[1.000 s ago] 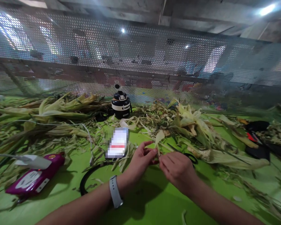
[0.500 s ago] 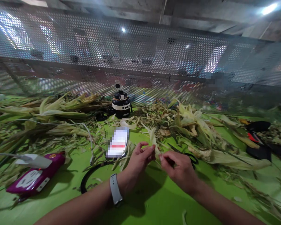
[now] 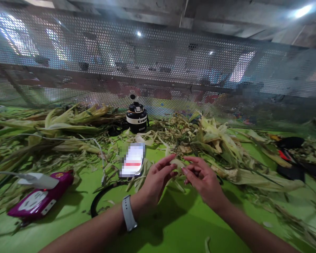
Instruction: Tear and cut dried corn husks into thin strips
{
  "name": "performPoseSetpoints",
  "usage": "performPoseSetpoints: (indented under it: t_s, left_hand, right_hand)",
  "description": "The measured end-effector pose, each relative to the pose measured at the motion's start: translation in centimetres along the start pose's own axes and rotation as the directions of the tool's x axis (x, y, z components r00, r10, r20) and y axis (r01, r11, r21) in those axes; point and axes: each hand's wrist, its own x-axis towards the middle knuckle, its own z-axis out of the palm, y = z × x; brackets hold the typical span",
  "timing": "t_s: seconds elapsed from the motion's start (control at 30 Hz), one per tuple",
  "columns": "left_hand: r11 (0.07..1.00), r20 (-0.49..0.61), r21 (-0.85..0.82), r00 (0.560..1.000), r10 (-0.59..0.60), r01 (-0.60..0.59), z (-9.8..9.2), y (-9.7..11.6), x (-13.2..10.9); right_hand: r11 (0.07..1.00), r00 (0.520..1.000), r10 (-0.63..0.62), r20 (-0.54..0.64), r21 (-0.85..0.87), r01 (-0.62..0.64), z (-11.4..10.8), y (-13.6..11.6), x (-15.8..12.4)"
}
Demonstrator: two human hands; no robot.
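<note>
My left hand (image 3: 156, 181) is raised over the green table, its fingers stretched forward and its thumb apart from them. Facing it, my right hand (image 3: 206, 181) has its index finger and thumb spread, with the other fingers curled behind. In the gap between my fingertips shows a pale corn husk strip (image 3: 178, 163); whether it touches the left fingertips I cannot tell. Left of my left hand, a phone (image 3: 133, 160) with a lit screen lies beside loose husk. To the right of my right hand is a husk-wrapped ear of corn (image 3: 228, 173).
A black bottle (image 3: 137, 119) stands at the back before a perforated metal screen (image 3: 160, 63). Heaps of corn husks (image 3: 76, 117) lie left and right. A purple power bank (image 3: 42, 196) with a white cable is at left. A black ring-shaped band (image 3: 94, 203) lies near my left wrist.
Both hands have loosened from the husk strip they pinched between them. Their fingers have spread, and the strip has dropped lower between the hands.
</note>
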Motion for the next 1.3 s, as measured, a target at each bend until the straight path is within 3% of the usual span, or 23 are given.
performPoseSetpoints:
  t_s: [0.13, 0.37, 0.73, 1.0, 1.3]
  left_hand:
    - [0.999, 0.024, 0.045, 0.999, 0.026, -0.027, -0.2, 0.2, 0.2]
    - [0.99, 0.051, 0.121, 0.997, 0.062, -0.068, -0.1, 0.8, 0.1]
    - [0.982, 0.075, 0.154, 0.992, 0.098, -0.108, -0.2, 0.9, 0.4]
    - [0.979, 0.08, 0.166, 0.991, 0.11, -0.122, -0.3, 0.8, 0.3]
    - [0.981, 0.122, 0.162, 0.989, 0.086, -0.106, -0.4, 0.7, 0.2]
  right_hand:
    - [1.0, 0.987, -0.003, 0.158, -0.008, 0.005, -0.5, -0.3, 0.2]
    - [0.99, 0.983, 0.004, 0.181, -0.14, 0.021, -0.9, -0.9, 0.6]
    - [0.966, 0.979, -0.171, 0.11, -0.177, 0.188, -1.0, -0.6, 0.8]
    - [0.998, 0.998, 0.005, 0.067, -0.06, -0.001, -0.9, -0.4, 1.1]
    - [0.996, 0.999, -0.041, -0.032, -0.079, 0.038, -0.5, 0.3, 0.7]
